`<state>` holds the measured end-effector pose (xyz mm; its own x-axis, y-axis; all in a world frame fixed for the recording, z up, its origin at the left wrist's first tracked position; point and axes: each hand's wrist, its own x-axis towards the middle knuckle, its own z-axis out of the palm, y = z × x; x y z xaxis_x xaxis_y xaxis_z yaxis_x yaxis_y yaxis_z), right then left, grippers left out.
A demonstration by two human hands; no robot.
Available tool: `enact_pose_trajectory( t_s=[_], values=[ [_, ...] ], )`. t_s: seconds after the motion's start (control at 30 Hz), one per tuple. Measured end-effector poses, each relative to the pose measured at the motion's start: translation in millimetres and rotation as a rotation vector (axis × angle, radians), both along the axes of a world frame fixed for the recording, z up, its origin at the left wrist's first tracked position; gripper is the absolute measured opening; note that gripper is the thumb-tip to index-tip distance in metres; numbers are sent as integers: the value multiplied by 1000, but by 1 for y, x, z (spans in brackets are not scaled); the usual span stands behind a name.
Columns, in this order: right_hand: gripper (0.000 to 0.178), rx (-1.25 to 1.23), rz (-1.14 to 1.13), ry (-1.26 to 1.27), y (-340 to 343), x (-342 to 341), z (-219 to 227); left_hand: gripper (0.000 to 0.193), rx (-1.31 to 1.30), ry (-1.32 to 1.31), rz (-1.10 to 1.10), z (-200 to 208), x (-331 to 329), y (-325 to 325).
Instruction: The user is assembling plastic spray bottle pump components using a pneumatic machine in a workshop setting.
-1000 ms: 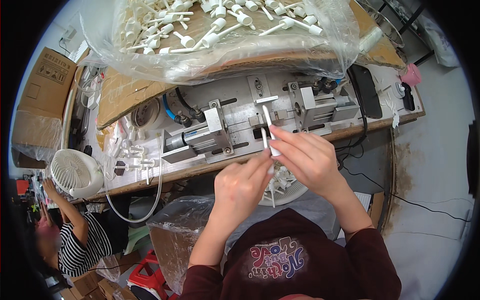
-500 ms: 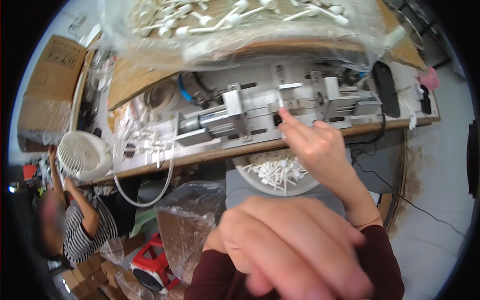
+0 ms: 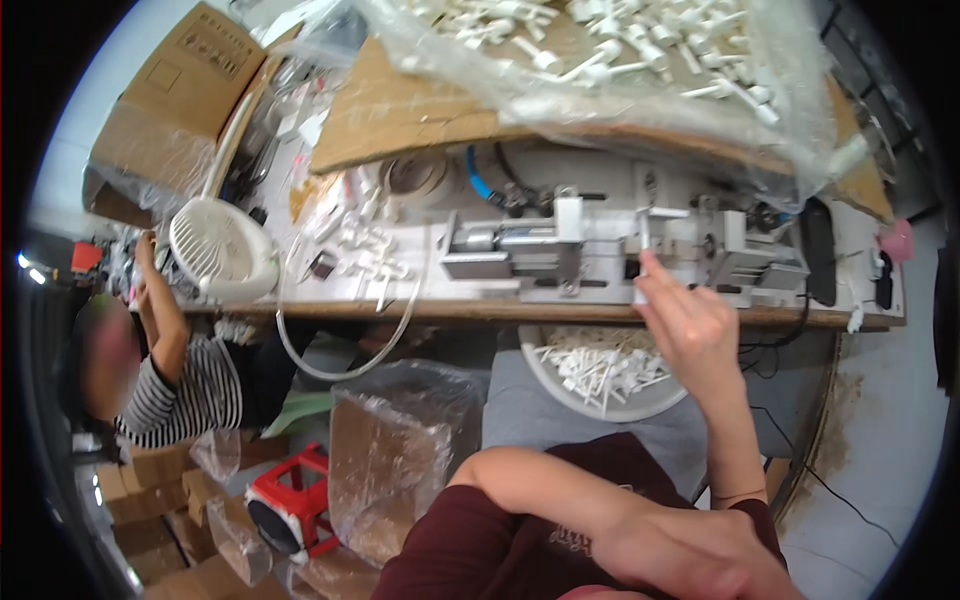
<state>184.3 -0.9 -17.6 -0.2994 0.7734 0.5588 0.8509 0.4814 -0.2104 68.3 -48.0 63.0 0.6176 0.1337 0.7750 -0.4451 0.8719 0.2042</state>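
Note:
My right hand (image 3: 692,325) reaches to the small fixture between two metal clamping units. Its fingers are pinched at the lower end of a white plastic T-shaped piece (image 3: 646,230), which stands in the fixture (image 3: 680,250). Fingertips and thumb partly hide where the piece meets the fixture. My left hand (image 3: 690,555) lies low in front of my body, crossed over toward my right arm. It is close and blurred, so its fingers and anything in them cannot be made out. Below the bench edge sits a round pale bowl (image 3: 545,385) of white stemmed plastic parts (image 3: 605,375).
A metal actuator (image 3: 510,250) flanks the fixture on the left, another (image 3: 755,255) on the right. Above, a cardboard sheet (image 3: 420,110) bears plastic film and white parts. A white fan (image 3: 220,250) stands left, near a co-worker in a striped shirt (image 3: 190,400). A red stool (image 3: 290,500) is below.
My left hand has swung from in front of the camera down and right, across my body. My right hand stays at the fixture. The whole view has shifted, placing the bench further right.

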Motion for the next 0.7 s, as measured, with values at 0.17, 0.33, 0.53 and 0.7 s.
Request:
enact_pose_trajectory(
  t_s=[0.17, 0.33, 0.53, 0.7],
  values=[
    [20, 9, 45, -26, -5, 5, 0, 28, 307, 268, 450, -10, -31, 8],
    [25, -248, 253, -43, -28, 11, 11, 7, 155, 487, 1186, -1, -73, 20],
    [29, -271, 317, -24, -17, 13, 28, 21, -294, -152, 1528, 36, -63, 0],
    [19, -10, 300, 144, 13, 18, 67, 20, -31, 54, 1477, 31, -83, -7]
  ],
)
